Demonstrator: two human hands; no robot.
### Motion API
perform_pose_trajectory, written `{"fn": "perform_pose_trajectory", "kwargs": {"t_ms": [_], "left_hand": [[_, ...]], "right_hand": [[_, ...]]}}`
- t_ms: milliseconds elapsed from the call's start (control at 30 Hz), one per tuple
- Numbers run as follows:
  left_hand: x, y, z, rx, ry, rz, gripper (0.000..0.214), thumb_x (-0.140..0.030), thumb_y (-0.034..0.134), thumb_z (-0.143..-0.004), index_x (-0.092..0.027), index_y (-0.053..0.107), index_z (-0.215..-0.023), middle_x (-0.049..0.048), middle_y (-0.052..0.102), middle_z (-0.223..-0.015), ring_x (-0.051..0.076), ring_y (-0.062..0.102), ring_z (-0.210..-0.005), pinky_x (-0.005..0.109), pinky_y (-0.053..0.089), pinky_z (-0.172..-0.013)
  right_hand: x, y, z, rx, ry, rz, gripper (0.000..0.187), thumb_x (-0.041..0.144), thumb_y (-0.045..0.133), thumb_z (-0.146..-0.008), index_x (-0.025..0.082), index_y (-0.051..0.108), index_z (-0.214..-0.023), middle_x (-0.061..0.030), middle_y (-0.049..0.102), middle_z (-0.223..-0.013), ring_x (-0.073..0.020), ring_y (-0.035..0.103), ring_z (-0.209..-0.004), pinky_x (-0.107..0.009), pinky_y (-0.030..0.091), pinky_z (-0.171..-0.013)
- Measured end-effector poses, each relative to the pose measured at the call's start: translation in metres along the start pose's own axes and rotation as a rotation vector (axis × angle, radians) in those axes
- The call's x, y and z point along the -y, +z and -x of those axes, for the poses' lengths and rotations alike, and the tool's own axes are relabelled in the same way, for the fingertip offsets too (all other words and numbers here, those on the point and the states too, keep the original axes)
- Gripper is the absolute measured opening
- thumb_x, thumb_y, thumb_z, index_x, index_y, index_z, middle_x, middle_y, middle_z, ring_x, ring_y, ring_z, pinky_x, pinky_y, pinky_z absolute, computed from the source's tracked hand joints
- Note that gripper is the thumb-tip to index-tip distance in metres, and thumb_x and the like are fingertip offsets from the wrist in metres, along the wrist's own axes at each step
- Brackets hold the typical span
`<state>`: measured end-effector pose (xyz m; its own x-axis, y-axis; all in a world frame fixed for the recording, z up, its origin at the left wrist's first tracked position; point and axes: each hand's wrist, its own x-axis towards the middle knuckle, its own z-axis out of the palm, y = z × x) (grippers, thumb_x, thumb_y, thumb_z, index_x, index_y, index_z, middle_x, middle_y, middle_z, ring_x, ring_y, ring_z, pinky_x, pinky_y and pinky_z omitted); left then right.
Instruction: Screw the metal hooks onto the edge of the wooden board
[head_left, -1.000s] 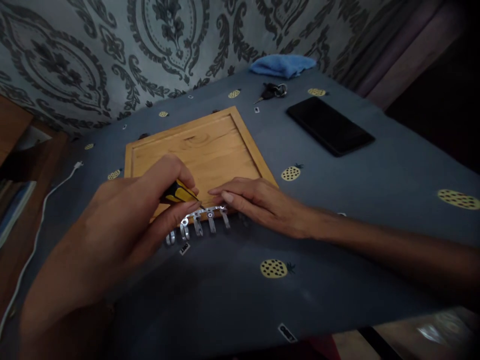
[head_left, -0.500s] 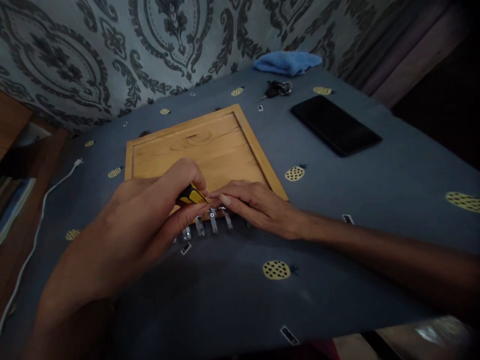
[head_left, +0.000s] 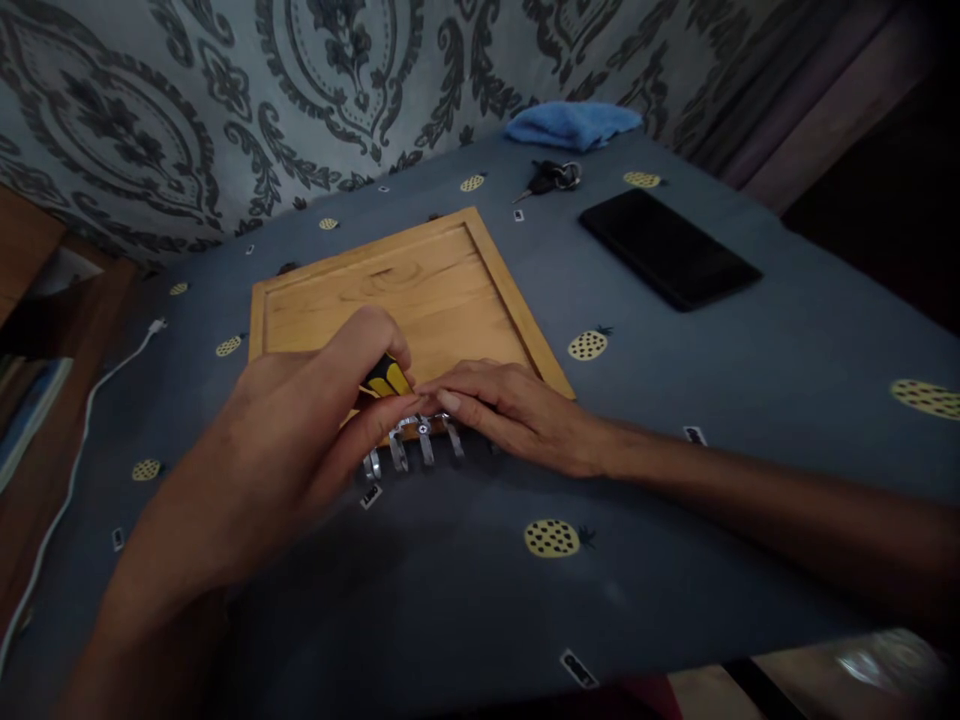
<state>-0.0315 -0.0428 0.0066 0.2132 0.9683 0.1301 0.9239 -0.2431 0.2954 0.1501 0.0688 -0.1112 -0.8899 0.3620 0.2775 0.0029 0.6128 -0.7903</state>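
Gripped in my left hand [head_left: 292, 420] is a black and yellow screwdriver handle [head_left: 388, 378], tilted over the near edge of a framed wooden board [head_left: 420, 290]. Along that edge sits a metal hook rack [head_left: 426, 440] with several curved hooks and a cross-head screw. From the right, my right hand [head_left: 517, 415] lies low across the edge, fingers long and pressed together, thumb below them. Its fingertips meet my left thumb and fingers just above the rack. What they press or pinch there is hidden, as is the screwdriver's tip.
A black phone [head_left: 667, 248] lies at the right, with keys [head_left: 551, 178] and a blue cloth [head_left: 574, 124] behind it. A white cable [head_left: 88, 410] runs down the left side, beside a wooden shelf [head_left: 45, 420]. The patterned wall rises behind the tablecloth.
My left hand has turned slightly around the screwdriver, and more of its handle and of the hook rack shows. My right hand has stayed in place.
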Motion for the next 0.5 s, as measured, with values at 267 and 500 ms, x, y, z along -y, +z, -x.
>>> {"fn": "perform_pose_trajectory", "kwargs": {"t_ms": [267,500], "left_hand": [[-0.0021,0.0006,-0.0011,-0.062,0.003,-0.078,0.02,-0.041,0.053,-0.1,-0.022,0.055,-0.094,-0.0053,0.066,-0.067,0.01,0.059,-0.047,0.023,0.034,-0.043],[-0.0027,0.0027,-0.006,-0.108,-0.007,-0.116,0.029,-0.045,0.052,-0.099,-0.025,0.044,-0.08,-0.0077,0.056,-0.056,0.009,0.053,-0.044,0.023,0.032,-0.041]], "right_hand": [[0.0,-0.0007,-0.0002,-0.008,0.003,-0.009,0.04,0.038,0.036,-0.108,0.017,0.07,-0.107,-0.0067,0.072,-0.093,-0.0182,0.064,-0.088,-0.032,0.046,-0.08],[0.0014,-0.0016,0.0001,-0.007,0.012,0.007,0.038,0.036,0.037,-0.108,0.016,0.07,-0.111,-0.0078,0.072,-0.096,-0.0192,0.064,-0.092,-0.033,0.047,-0.084]]}}
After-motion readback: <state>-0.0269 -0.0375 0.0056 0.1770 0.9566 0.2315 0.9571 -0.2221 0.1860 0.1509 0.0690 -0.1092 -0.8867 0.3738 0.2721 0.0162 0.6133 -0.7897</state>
